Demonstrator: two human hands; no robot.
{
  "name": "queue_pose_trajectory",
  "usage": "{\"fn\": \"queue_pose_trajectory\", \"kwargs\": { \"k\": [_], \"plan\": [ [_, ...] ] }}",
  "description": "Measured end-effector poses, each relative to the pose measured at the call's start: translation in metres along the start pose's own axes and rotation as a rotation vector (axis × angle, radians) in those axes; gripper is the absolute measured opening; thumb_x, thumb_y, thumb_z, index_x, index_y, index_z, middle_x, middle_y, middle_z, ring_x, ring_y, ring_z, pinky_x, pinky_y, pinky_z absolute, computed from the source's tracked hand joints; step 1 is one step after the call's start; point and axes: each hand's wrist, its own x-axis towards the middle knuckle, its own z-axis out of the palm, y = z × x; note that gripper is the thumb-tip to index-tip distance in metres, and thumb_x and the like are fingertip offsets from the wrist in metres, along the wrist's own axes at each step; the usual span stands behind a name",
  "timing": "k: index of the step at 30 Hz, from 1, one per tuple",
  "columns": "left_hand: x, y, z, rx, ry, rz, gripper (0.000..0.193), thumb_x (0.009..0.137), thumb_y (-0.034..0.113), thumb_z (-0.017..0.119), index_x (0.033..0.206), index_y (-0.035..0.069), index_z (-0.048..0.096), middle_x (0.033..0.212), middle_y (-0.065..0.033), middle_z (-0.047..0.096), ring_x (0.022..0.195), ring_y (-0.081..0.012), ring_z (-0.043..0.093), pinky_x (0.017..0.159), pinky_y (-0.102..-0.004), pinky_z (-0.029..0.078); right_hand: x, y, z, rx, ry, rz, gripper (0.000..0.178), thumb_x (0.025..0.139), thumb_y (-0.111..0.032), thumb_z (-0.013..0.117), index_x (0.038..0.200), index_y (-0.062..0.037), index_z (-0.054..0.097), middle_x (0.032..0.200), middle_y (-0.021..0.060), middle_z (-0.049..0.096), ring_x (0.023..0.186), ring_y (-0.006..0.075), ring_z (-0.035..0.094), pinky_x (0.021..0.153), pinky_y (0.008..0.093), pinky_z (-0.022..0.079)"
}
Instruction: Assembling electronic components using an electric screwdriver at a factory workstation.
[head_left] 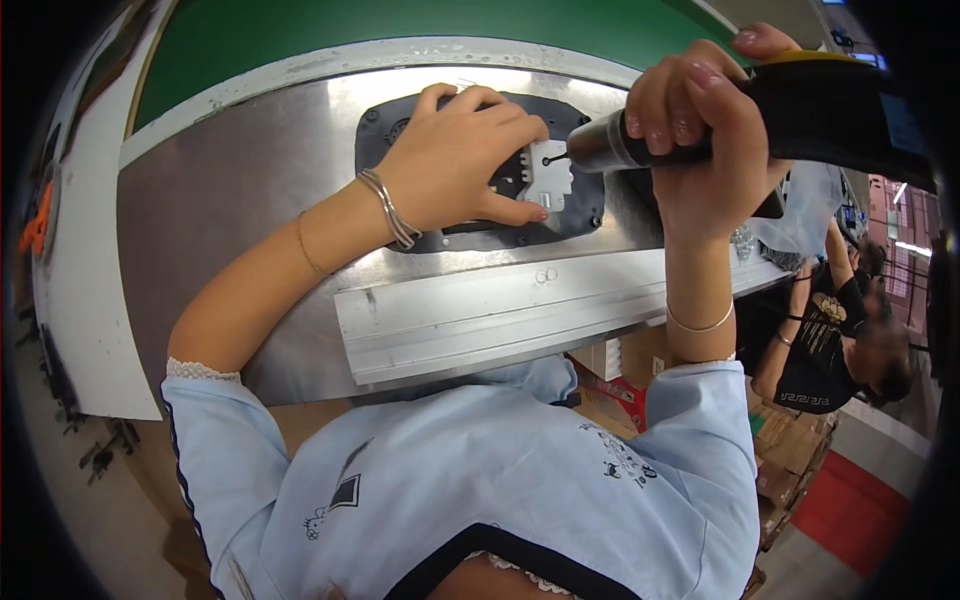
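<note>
Grip of right hand (712,130) snug round screwdriver (828,112)

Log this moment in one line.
left hand: at white plate; right hand: gripping black power driver; bit: at white plate; black housing: beneath left hand

Bright light falls on my left hand (462,158) and glares off the table (338,100); edges bend toward the black rim, where the co-worker (815,345) seems blurred.
</note>
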Motion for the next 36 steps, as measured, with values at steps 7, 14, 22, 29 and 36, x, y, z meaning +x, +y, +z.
{"fn": "queue_pose_trajectory", "kwargs": {
  "k": [7,14,22,29,36],
  "plan": [
    [-0.002,-0.001,0.001,-0.010,0.009,0.000,0.059,0.069,0.054,0.074,0.111,0.014,0.061,0.106,-0.0012,0.063,0.113,-0.0240,0.051,0.099,-0.0515,0.031,-0.001,-0.024,-0.026,-0.196,0.205,-0.013,0.006,0.085,-0.009,0.045,0.088,-0.0046,0.048,0.062,0.0042,0.038,0.053,0.0175,0.044,0.057,0.0334,0.041],
    [0.004,0.010,-0.008,-0.025,-0.065,-0.045,0.056,0.067,0.047,0.076,0.109,0.013,0.062,0.108,-0.0035,0.063,0.114,-0.0262,0.051,0.101,-0.0472,0.031,-0.018,-0.111,-0.156,-0.620,0.534,-0.233,0.008,0.085,-0.012,0.045,0.087,-0.0056,0.048,0.063,0.0054,0.041,0.059,0.0187,0.045,0.065,0.0349,0.043],
    [0.008,0.008,-0.012,0.001,-0.138,-0.077,0.059,0.066,0.047,0.077,0.112,0.012,0.062,0.111,-0.0030,0.062,0.116,-0.0252,0.049,0.101,-0.0459,0.030,-0.046,-0.133,-0.151,-0.603,0.669,-0.274,0.024,0.082,0.002,0.046,0.103,-0.0091,0.043,0.065,0.0043,0.043,0.057,0.0181,0.046,0.061,0.0360,0.046],
    [0.007,0.006,-0.012,-0.004,-0.130,-0.094,0.060,0.067,0.047,0.077,0.112,0.011,0.062,0.110,-0.0035,0.063,0.115,-0.0255,0.050,0.102,-0.0457,0.031,-0.045,-0.089,-0.105,-0.375,0.469,-0.135,0.030,0.084,0.000,0.051,0.112,-0.0090,0.051,0.064,0.0040,0.042,0.052,0.0171,0.043,0.056,0.0338,0.039],
    [0.009,0.007,-0.011,0.004,-0.140,-0.080,0.059,0.066,0.047,0.077,0.112,0.012,0.062,0.110,-0.0035,0.063,0.115,-0.0256,0.050,0.101,-0.0454,0.031,-0.044,-0.062,-0.100,-0.379,0.523,-0.095,0.025,0.082,0.004,0.054,0.104,-0.0061,0.050,0.062,0.0052,0.043,0.049,0.0164,0.045,0.053,0.0332,0.041]
  ]
}}
